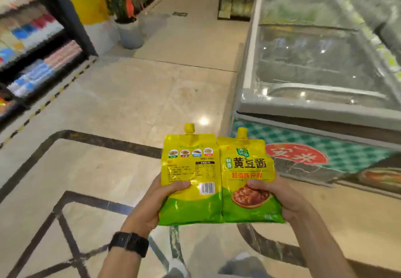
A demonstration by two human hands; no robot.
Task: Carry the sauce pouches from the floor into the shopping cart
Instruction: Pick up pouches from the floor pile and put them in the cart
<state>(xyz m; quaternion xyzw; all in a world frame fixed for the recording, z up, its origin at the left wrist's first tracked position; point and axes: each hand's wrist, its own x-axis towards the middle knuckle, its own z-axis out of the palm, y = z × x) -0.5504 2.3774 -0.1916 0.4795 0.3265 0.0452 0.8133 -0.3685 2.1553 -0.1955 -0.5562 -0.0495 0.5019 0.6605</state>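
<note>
Two yellow and green sauce pouches with yellow spout caps are held upright side by side in front of me. My left hand [152,204] grips the left pouch [191,169], whose back label and barcode face me. My right hand [284,199] grips the right pouch [247,169], which shows its front with black characters and a picture of brown sauce. The pouches touch along their inner edges. A black watch sits on my left wrist. No shopping cart is in view.
A chest freezer [303,108] with glass lids stands close on the right. Stocked shelves [32,60] line the left side. A potted plant [128,32] stands by a yellow pillar ahead. Beige tiled floor [141,95] stretches down the aisle between them.
</note>
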